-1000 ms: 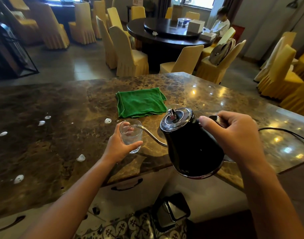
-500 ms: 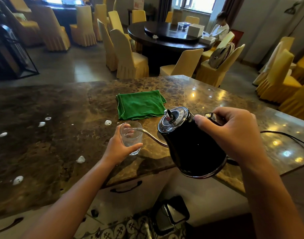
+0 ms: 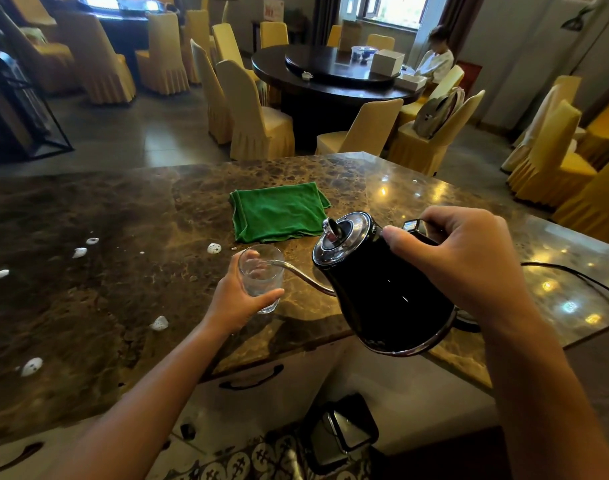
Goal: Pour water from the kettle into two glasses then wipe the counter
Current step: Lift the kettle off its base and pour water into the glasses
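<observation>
Marble counter (image 3: 123, 271) amid yellow-covered chairs (image 3: 254, 119)

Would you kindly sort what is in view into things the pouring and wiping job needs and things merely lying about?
Job:
kettle in right hand
glass in left hand
green cloth
foam spots
counter

Lying about:
power cord
pedal bin
round dining table

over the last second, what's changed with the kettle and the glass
The kettle has tipped further toward the glass, and its spout tip now sits over the glass rim. The right hand still grips the handle and the left hand still holds the glass. The green cloth has not moved.
</observation>
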A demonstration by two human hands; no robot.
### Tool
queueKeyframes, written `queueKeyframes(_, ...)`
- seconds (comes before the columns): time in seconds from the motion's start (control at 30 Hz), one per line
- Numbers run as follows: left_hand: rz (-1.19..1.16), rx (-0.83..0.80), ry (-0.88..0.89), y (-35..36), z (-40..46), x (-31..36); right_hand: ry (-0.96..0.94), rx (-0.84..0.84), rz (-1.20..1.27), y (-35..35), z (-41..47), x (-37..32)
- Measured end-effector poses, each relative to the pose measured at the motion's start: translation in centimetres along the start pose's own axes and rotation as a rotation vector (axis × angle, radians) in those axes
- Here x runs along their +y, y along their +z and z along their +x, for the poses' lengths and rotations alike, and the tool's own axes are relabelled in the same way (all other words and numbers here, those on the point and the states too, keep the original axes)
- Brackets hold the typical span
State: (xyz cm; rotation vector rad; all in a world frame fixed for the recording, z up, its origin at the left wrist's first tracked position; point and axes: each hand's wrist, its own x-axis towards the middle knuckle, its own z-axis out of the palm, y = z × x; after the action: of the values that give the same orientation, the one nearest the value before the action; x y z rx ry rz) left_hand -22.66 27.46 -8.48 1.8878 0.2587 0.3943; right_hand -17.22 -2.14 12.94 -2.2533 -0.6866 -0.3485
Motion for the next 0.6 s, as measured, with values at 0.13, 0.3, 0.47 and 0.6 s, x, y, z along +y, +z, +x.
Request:
queueKeyframes(0.13, 0.003, -0.003, -0.005, -0.02, 0.00, -0.11, -0.022, -0.008, -0.023, -0.06, 0.31, -0.12)
queueKeyframes(0.3, 0.012, -0.005, -0.016, -0.05, 0.07, -0.36, -0.019, -0.008, -0.019, -0.14, 0.38, -0.31)
queueKeyframes(0.47, 0.022, 0.000, -0.009, 0.01, 0.07, -0.36, -0.015, -0.008, -0.030, -0.14, 0.58, -0.48)
queueKeyframes(0.6, 0.028, 0.000, -0.001, 0.13, 0.09, -0.31, -0.012, -0.012, -0.029, -0.16, 0.73, -0.62)
